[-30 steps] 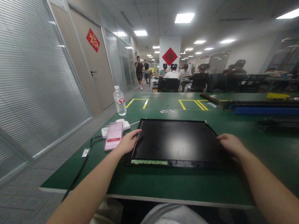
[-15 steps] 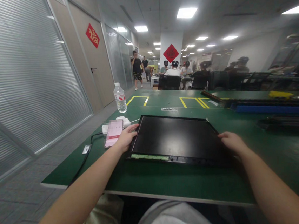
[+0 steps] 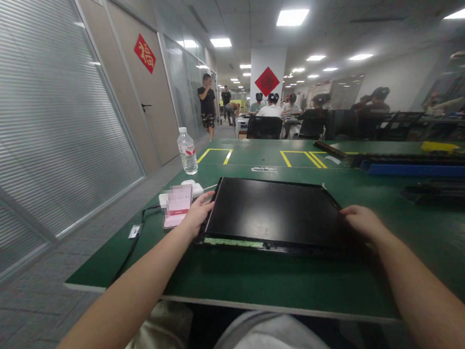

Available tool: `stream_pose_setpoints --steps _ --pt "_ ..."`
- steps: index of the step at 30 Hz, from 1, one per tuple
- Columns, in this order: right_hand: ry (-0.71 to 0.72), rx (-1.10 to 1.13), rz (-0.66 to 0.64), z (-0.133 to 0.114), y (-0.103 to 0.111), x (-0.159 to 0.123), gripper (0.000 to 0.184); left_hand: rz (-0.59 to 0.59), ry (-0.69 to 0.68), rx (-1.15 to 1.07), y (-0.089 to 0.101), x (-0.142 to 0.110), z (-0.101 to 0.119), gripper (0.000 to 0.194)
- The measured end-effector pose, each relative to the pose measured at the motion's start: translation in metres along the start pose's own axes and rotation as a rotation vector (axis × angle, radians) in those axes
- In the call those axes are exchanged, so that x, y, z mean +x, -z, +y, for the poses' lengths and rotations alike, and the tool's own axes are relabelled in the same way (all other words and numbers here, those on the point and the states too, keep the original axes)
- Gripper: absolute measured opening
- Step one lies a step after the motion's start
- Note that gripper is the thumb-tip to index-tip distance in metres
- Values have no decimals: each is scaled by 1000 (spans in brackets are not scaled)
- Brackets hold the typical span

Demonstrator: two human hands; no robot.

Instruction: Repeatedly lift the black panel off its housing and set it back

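A flat black display panel [image 3: 275, 211] lies over the green table [image 3: 276, 288] in front of me, with a pale green strip [image 3: 233, 243] along its near edge. My left hand [image 3: 198, 215] grips the panel's left edge, thumb side toward the screen. At the opposite edge, my right hand [image 3: 362, 221] is closed round the right side, its fingertips partly hidden beneath. Just left of my left hand, a phone with a pink screen [image 3: 179, 204] leans near a white adapter [image 3: 195, 188].
A water bottle [image 3: 187, 152] stands at the table's back left. A black cable [image 3: 130, 247] runs along the left edge. Yellow tape [image 3: 296, 152] marks the far side. A blue strip [image 3: 425, 169] and dark frame parts lie at right. A person [image 3: 208, 105] walks in the aisle.
The panel has shifted slightly within my hands, its far left corner a little higher; both hands keep their hold. The person in the aisle has come nearer.
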State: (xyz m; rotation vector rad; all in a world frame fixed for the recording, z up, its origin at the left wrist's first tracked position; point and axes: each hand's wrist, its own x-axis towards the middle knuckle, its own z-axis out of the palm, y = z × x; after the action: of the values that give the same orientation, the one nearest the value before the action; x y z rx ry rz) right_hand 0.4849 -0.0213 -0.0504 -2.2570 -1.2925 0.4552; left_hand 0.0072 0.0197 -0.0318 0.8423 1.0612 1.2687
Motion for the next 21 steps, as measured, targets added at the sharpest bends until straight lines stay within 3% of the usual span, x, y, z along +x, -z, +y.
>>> stream_pose_setpoints --steps 4,10,17,21 --pt "17 18 12 3 -1 2 33 -28 50 18 2 0 0 60" --pt "35 -25 43 0 0 -1 35 -75 90 26 -1 -1 4 30" --pt "37 -34 37 -4 2 -5 36 -85 47 -20 -6 -6 10 25" --pt "22 -20 37 -4 2 -5 35 -130 30 16 -7 -15 15 33"
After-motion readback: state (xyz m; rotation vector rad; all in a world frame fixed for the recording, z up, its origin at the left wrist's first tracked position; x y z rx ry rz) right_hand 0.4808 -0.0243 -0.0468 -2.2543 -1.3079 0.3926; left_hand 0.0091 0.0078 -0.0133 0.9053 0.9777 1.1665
